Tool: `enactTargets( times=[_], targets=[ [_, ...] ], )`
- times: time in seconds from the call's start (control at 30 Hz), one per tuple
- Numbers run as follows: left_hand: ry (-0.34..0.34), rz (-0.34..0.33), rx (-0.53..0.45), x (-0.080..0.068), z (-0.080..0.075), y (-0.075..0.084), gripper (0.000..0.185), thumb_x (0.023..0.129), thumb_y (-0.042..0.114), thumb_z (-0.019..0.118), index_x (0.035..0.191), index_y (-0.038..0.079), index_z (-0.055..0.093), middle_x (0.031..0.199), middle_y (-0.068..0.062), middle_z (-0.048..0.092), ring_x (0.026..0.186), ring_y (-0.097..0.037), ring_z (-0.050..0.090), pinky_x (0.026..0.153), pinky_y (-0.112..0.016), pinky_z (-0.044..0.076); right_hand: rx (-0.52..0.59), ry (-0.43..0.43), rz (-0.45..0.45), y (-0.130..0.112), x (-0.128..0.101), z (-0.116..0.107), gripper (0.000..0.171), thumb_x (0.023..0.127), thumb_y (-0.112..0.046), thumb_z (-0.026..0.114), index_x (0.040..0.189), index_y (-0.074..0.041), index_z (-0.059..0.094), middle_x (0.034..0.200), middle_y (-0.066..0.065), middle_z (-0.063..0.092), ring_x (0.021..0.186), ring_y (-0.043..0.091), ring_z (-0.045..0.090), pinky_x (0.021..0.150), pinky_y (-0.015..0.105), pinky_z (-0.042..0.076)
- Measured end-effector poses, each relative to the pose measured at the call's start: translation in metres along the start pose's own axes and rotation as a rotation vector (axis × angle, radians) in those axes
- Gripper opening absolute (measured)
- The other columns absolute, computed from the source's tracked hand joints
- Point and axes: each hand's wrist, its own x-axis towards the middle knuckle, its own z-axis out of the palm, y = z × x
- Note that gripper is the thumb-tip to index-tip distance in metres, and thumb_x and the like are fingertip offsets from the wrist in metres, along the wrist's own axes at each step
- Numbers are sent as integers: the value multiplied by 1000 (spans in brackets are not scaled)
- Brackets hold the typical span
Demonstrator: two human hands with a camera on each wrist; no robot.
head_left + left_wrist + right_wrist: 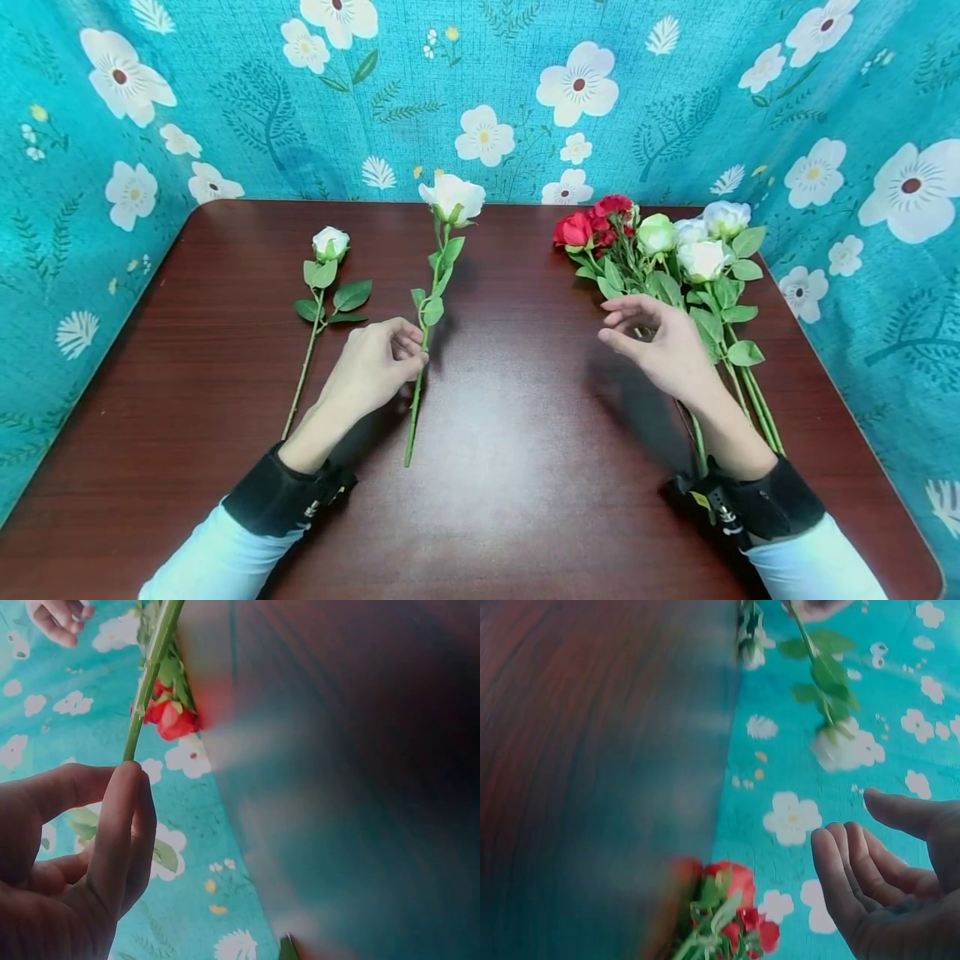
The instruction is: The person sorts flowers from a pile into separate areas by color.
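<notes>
My left hand [371,364] pinches the green stem of a white artificial-looking rose [453,200] between thumb and fingers. The bloom points toward the back of the table. In the left wrist view the fingertips close on the stem [148,686]. To the left of that hand lies a second, smaller white rose [330,243] with its stem toward me. My right hand [663,346] hovers by the flower pile at the right, fingers loosely bent and nothing between them. The pile holds red flowers [576,229] and several white roses [703,260]; the right forearm hides part of the stems.
A dark brown wooden table [495,525] carries the flowers. Behind it and along both sides hangs a turquoise cloth [420,75] printed with white flowers. Black bands [772,504] with small devices circle both wrists.
</notes>
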Motion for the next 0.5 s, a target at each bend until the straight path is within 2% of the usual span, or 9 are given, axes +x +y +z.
enactTargets(
  times=[0.27, 0.5],
  targets=[
    [19, -9, 140, -2, -16, -18, 12, 85, 7, 71, 97, 3, 71, 79, 0, 70, 70, -15, 66, 69, -37, 53, -88, 0, 68, 7, -6, -12, 31, 95, -22, 77, 122, -9, 69, 103, 5, 71, 87, 18, 67, 66, 21, 52],
    [36, -43, 237, -4, -39, -28, 12, 85, 7, 69, 96, 3, 71, 79, -1, 71, 76, -24, 67, 76, -48, 51, -247, -27, 52, 14, -11, -21, 24, 94, -21, 78, 113, -8, 72, 96, 4, 74, 84, 19, 69, 66, 22, 49]
  ],
)
